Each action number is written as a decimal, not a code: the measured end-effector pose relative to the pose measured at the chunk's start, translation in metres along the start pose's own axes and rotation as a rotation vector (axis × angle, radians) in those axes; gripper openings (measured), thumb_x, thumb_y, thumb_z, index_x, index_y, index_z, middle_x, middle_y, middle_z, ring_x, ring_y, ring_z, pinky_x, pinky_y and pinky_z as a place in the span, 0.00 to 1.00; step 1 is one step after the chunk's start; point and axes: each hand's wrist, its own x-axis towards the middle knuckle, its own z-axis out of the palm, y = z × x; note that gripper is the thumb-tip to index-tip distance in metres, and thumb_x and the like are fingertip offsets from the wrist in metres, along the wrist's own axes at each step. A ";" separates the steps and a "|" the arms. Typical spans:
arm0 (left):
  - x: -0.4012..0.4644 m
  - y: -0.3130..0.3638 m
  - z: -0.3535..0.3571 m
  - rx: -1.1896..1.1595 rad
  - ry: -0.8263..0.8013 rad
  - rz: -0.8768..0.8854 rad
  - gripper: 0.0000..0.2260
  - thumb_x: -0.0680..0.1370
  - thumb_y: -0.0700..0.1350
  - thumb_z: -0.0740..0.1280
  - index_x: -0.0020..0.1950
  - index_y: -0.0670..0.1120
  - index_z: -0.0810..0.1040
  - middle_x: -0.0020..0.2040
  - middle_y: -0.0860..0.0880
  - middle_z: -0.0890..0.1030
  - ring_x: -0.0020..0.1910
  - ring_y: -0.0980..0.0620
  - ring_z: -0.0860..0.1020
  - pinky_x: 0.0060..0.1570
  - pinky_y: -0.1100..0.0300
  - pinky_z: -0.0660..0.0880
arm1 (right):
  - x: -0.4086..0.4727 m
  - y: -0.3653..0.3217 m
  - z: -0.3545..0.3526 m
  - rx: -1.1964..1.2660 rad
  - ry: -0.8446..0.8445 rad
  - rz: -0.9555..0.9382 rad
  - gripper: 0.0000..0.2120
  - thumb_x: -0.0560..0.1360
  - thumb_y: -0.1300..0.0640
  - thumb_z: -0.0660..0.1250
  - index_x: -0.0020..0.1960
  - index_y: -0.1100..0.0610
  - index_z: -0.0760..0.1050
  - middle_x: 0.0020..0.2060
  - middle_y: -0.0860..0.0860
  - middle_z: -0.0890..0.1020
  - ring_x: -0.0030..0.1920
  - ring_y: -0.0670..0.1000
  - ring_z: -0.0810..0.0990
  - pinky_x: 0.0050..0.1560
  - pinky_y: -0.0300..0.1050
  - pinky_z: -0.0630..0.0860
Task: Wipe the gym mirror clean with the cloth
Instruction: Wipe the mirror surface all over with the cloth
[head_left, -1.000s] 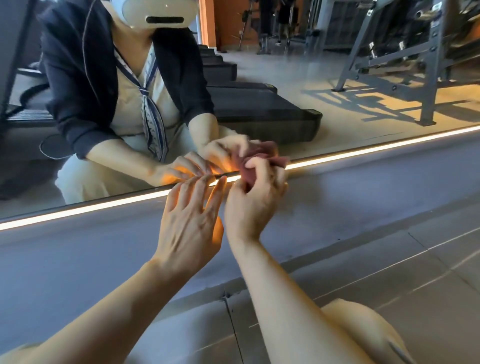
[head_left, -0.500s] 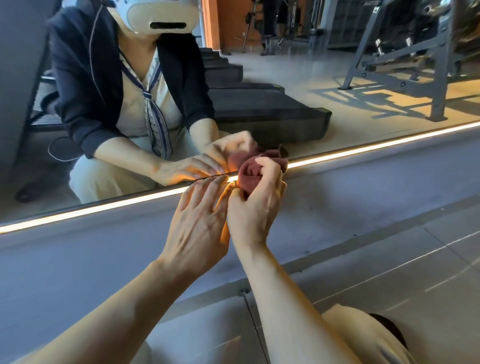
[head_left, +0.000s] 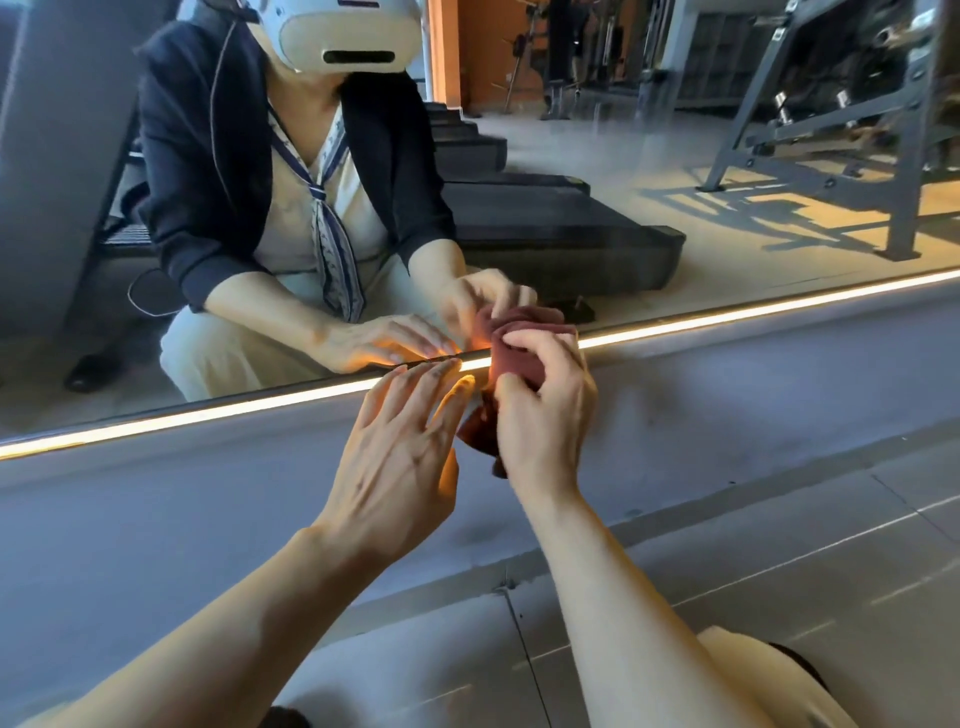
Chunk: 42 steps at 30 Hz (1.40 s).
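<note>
A dark red cloth (head_left: 511, 353) is bunched in my right hand (head_left: 540, 410), whose fingers curl round it right at the bottom edge of the gym mirror (head_left: 649, 171). The cloth's upper part touches the glass just above the lit strip. My left hand (head_left: 400, 457) is beside it on the left, fingers straight and spread, fingertips at the mirror's lower edge and holding nothing. The mirror reflects both hands, the cloth and a crouching person.
A glowing light strip (head_left: 727, 314) runs along the mirror's base above a grey ledge (head_left: 753, 395). Grey floor tiles (head_left: 779, 561) lie below. My knee (head_left: 753, 680) shows at the bottom right. Reflected in the glass are black treadmill decks and a metal gym rack.
The view has shifted slightly. My right hand has regripped the cloth, which now hangs lower between the hands. My left hand stays spread at the mirror's edge.
</note>
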 end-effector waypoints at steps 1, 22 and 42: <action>-0.001 -0.001 -0.001 0.002 -0.005 -0.003 0.31 0.66 0.36 0.74 0.69 0.39 0.74 0.69 0.38 0.74 0.69 0.39 0.69 0.72 0.46 0.61 | 0.006 0.000 -0.004 -0.002 0.084 0.019 0.15 0.69 0.66 0.65 0.53 0.58 0.81 0.52 0.49 0.78 0.56 0.55 0.76 0.53 0.30 0.69; -0.067 -0.069 -0.033 -0.004 0.036 -0.106 0.35 0.65 0.34 0.74 0.72 0.39 0.73 0.71 0.40 0.73 0.70 0.41 0.68 0.72 0.44 0.62 | -0.052 -0.011 0.036 -0.066 0.064 0.126 0.26 0.65 0.75 0.71 0.61 0.60 0.77 0.59 0.51 0.72 0.60 0.55 0.75 0.57 0.36 0.73; -0.062 -0.084 -0.059 -0.089 0.056 -0.211 0.31 0.62 0.32 0.75 0.65 0.40 0.79 0.57 0.41 0.78 0.53 0.39 0.75 0.53 0.46 0.77 | -0.053 -0.077 0.057 -0.033 0.089 0.380 0.08 0.75 0.58 0.65 0.53 0.53 0.79 0.58 0.53 0.72 0.56 0.56 0.76 0.60 0.49 0.77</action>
